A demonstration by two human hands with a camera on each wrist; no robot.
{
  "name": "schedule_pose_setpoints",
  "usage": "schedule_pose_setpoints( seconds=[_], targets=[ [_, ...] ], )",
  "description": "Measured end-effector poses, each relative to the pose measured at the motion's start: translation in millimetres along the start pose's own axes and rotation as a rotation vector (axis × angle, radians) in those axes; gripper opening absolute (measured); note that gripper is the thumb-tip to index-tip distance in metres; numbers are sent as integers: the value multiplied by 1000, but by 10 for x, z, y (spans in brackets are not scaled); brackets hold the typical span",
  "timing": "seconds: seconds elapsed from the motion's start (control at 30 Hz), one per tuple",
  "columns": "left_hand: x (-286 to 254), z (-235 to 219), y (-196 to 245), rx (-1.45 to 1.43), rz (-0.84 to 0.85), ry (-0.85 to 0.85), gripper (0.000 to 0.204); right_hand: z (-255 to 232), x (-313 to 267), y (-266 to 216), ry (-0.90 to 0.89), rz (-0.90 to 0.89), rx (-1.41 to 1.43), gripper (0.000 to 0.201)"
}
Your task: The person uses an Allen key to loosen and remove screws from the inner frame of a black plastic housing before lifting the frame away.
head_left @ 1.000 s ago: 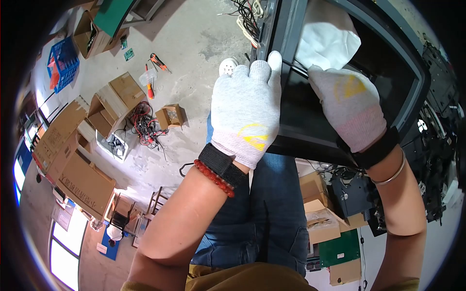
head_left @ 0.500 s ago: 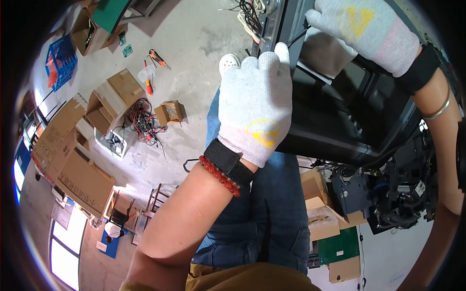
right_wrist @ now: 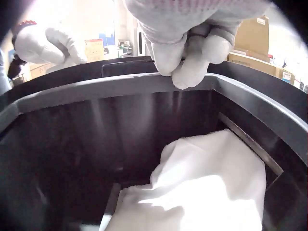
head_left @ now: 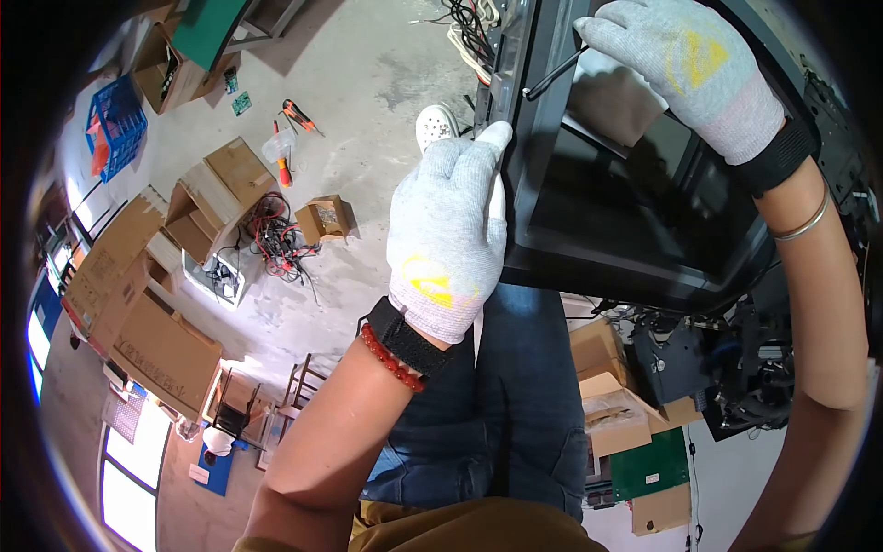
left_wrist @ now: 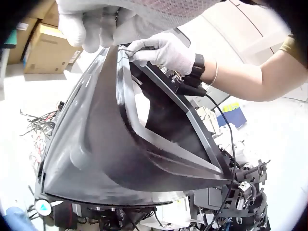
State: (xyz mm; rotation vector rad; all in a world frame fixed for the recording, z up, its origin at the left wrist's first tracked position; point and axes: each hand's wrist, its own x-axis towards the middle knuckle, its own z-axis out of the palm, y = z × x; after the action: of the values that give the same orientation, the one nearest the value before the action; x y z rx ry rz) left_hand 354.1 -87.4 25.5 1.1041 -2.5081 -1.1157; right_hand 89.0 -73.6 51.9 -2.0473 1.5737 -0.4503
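A large black plastic housing [head_left: 625,276] with a grey inner rim lies beside the legs in the head view. At its left edge rests my gloved left hand [head_left: 446,230], fingers loosely bent and thumb toward the rim; in the left wrist view the left hand [left_wrist: 139,19] is above a corner of the housing [left_wrist: 115,120]. My gloved right hand [head_left: 690,69] pinches a thin black rod [head_left: 556,74] whose tip reaches the rim. White cloth-like material [right_wrist: 207,183] lies inside the housing, below the right hand [right_wrist: 187,43] in the right wrist view.
Cardboard boxes [head_left: 166,350], a blue crate [head_left: 117,129], orange-handled tools [head_left: 296,115] and tangled wires [head_left: 274,239] lie on the floor at left. Cables [head_left: 469,32] are beyond the housing's upper left edge. Black parts [head_left: 736,359] and an open carton [head_left: 612,414] sit at lower right.
Over the last second my right hand has moved up and away from the left hand, bringing the rod into clearer view. My left hand has shifted slightly down and left along the edge.
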Motion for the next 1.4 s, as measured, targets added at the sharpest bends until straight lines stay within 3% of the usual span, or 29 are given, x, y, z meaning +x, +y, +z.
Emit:
schedule_pose_setpoints(
  seconds=[0.1,0.17,0.2,0.27,0.3,0.37,0.4,0.43,0.5,0.7,0.83,1.03,1.13,1.2,1.23,1.3,1.33,1.37,1.4],
  targets=[
    [31,-35,32,23,-23,-28,36,75,7,12,83,-22,76,15],
    [51,-34,29,49,-30,-42,34,73,84,-19,-64,-137,-649,15],
    [59,-23,9,42,-17,-21,33,75,135,-48,-64,-134,-649,15],
    [63,-5,7,34,-3,1,32,86,222,-82,201,-55,-178,16],
    [57,-7,19,43,-12,-2,33,127,233,-6,200,-53,-177,16],
    [49,-3,29,52,-21,-4,34,271,276,241,262,-270,-225,17],
    [44,-1,29,62,-26,-2,33,310,283,258,249,-203,3,17],
    [34,3,30,72,-32,-1,33,304,269,255,247,-204,4,17],
    [25,24,25,68,-28,11,33,258,244,217,243,-262,-320,16],
    [23,-7,42,72,-52,-17,33,295,195,178,302,-255,-358,15],
    [22,-16,70,101,-48,-15,33,378,219,221,322,-161,-283,16],
    [32,10,21,95,4,28,33,441,242,447,404,-323,-109,17],
    [40,-11,30,94,-27,-10,34,315,124,240,309,-239,-92,17],
    [42,-9,12,92,-17,-7,32,204,1,11,142,374,542,18],
    [47,-9,5,87,-6,-5,30,220,-63,78,140,372,542,18],
    [55,-21,-3,80,3,-5,30,307,-230,245,242,-82,-356,17],
    [54,-25,-1,72,14,-8,30,286,-290,92,157,142,-162,18],
    [61,-30,11,70,13,-6,30,365,-409,46,120,303,-150,17],
    [69,-40,31,68,-12,-16,32,411,-462,-75,147,346,-102,13]
  ],
)
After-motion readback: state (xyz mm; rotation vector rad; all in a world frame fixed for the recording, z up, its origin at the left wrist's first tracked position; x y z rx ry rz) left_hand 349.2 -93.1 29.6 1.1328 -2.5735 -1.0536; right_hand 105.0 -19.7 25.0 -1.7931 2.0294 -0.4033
